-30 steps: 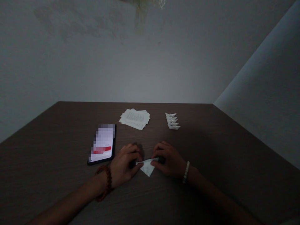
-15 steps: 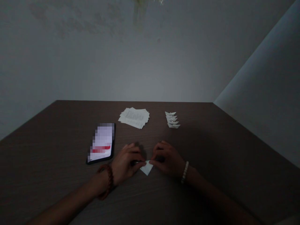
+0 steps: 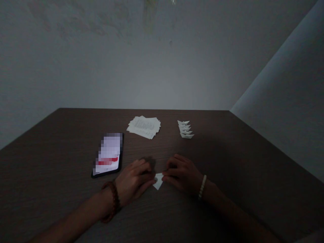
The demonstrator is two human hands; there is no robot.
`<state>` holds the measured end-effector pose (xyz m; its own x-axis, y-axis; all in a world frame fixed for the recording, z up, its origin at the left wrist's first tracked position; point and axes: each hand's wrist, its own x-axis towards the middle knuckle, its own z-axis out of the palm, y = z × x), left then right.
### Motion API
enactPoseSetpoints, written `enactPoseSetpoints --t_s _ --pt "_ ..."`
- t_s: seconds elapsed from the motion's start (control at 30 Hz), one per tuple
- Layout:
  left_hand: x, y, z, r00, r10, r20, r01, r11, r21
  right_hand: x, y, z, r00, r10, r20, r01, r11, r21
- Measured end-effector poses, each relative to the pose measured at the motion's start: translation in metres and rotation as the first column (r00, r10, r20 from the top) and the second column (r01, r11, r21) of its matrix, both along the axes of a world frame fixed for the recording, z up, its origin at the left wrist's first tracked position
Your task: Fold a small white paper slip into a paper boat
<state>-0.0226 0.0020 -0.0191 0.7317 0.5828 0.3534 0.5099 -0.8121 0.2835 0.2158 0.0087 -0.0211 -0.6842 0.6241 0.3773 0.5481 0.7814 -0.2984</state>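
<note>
A small folded piece of white paper (image 3: 158,182), lined and pointed toward me, is held just above or on the tabletop. My left hand (image 3: 138,177), with a dark beaded bracelet at the wrist, pinches its left side between thumb and fingers. On the other side, my right hand (image 3: 181,173) grips the right edge with thumb and index finger; a pale beaded bracelet circles that wrist. The fingertips cover both upper corners of the paper.
A phone (image 3: 108,153) with a lit, blurred screen lies left of my hands. Farther back is a stack of printed paper sheets (image 3: 144,126). To its right, several folded paper boats (image 3: 186,130) stand in a row on the dark wooden table (image 3: 76,121), which meets a wall (image 3: 162,67).
My left hand has shifted slightly down, its thumb now lower on the paper's left side. The right hand has moved a little and still grips the right edge.
</note>
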Motion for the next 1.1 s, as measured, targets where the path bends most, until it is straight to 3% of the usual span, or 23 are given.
enactPoseSetpoints --t_s 0.23,0.47,0.73,1.1 --pt "-0.01 -0.008 0.01 1.0 0.028 0.007 -0.029 0.996 0.087 -0.004 -0.004 0.0 0.998 -0.064 -0.02 0.063 0.997 -0.033" --pt "-0.009 -0.007 0.007 0.998 0.012 -0.057 -0.002 0.985 0.172 -0.006 -0.005 0.004 0.999 -0.043 0.03 0.044 0.998 -0.046" --pt "-0.008 -0.007 0.007 0.999 0.019 -0.042 -0.01 0.98 0.198 -0.013 -0.01 0.009 0.984 0.014 0.176 -0.015 1.0 0.004" --pt "-0.006 -0.008 0.006 0.999 0.047 -0.026 -0.041 0.983 0.181 0.005 -0.016 0.015 0.991 -0.069 0.116 0.073 0.997 -0.032"
